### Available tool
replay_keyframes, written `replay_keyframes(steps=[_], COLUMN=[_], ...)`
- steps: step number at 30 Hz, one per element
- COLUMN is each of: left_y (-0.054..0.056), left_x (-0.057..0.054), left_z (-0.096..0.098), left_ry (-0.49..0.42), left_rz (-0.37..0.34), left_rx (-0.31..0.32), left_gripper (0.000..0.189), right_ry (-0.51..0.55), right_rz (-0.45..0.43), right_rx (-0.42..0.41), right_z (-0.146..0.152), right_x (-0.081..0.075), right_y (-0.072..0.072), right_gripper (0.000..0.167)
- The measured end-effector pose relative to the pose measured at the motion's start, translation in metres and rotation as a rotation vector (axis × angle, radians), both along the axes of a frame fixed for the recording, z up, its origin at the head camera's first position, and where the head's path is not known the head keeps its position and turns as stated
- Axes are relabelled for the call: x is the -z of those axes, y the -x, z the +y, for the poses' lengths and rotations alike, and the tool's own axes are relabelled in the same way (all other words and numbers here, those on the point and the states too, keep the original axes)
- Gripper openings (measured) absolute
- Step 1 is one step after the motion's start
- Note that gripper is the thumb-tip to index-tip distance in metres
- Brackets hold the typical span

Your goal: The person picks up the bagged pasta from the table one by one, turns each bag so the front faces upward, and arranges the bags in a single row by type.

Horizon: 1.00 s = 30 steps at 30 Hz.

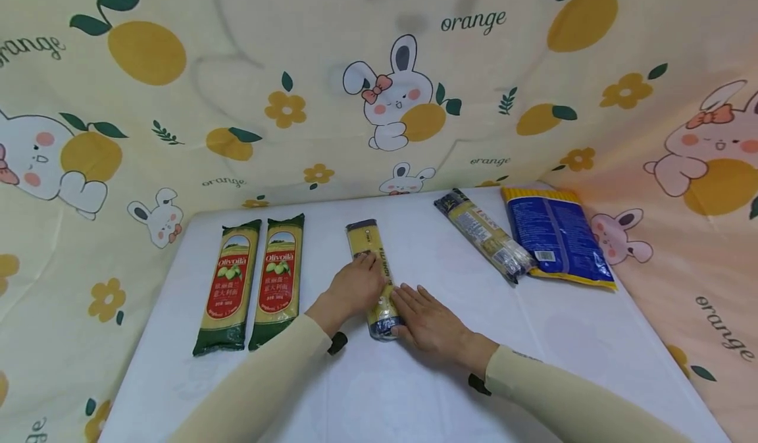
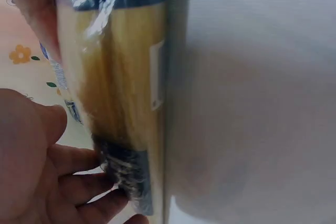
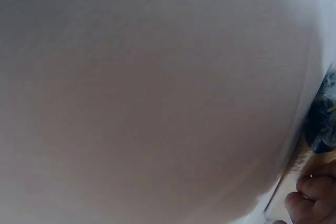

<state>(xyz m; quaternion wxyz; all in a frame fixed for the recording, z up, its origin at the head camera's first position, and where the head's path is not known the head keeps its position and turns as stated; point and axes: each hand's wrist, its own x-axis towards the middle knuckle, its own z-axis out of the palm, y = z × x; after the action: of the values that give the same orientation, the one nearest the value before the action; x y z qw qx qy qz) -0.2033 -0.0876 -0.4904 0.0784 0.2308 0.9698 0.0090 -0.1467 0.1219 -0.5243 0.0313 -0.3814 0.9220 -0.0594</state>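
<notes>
A narrow clear-and-navy packet of spaghetti (image 1: pixel 383 301) lies lengthwise in the middle of the white table. Over its middle rests my left hand (image 1: pixel 360 284), and the fingers touch its surface. In the left wrist view, those fingers (image 2: pixel 86 182) reach the dark printed band of the spaghetti packet (image 2: pixel 123 77), with the thumb apart from it. My right hand (image 1: pixel 435 324) lies flat along the packet's right side, its straight fingers close against the edge. The right wrist view catches only the packet's dark end (image 3: pixel 321 121) and some curled fingers (image 3: pixel 317 195) at the right border.
Two green-ended Olivoilà spaghetti packets (image 1: pixel 227 285) (image 1: pixel 277 278) lie side by side on the left. At the back right, another spaghetti packet (image 1: pixel 482 235) lies slanted, its near end touching a blue and yellow bag (image 1: pixel 556 235). A patterned cloth (image 1: pixel 320 54) hangs behind the white table (image 1: pixel 367 390).
</notes>
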Motion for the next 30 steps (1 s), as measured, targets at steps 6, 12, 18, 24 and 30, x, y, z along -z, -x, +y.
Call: replay_keyframes(steps=[6, 12, 18, 24, 30], left_y=[-0.003, 0.001, 0.008, 0.015, 0.016], left_x=[0.001, 0.002, 0.006, 0.009, 0.01], left_z=[-0.011, -0.032, -0.058, -0.075, -0.082], left_ry=[-0.049, -0.044, -0.058, -0.087, -0.099], left_rz=[-0.05, -0.031, -0.06, -0.067, -0.091], left_rx=[-0.083, -0.103, -0.125, -0.121, -0.146], left_gripper=[0.057, 0.056, 0.055, 0.054, 0.054], right_ry=[-0.015, -0.056, -0.08, -0.081, -0.087], right_rz=[0.028, 0.026, 0.019, 0.022, 0.024], right_rx=[-0.011, -0.007, -0.007, 0.007, 0.019], right_z=[-0.016, -0.043, -0.074, -0.093, -0.102], right_x=[0.002, 0.0, 0.0, 0.001, -0.001], right_y=[0.003, 0.009, 0.014, 0.016, 0.015], right_gripper=[0.068, 0.07, 0.071, 0.071, 0.073])
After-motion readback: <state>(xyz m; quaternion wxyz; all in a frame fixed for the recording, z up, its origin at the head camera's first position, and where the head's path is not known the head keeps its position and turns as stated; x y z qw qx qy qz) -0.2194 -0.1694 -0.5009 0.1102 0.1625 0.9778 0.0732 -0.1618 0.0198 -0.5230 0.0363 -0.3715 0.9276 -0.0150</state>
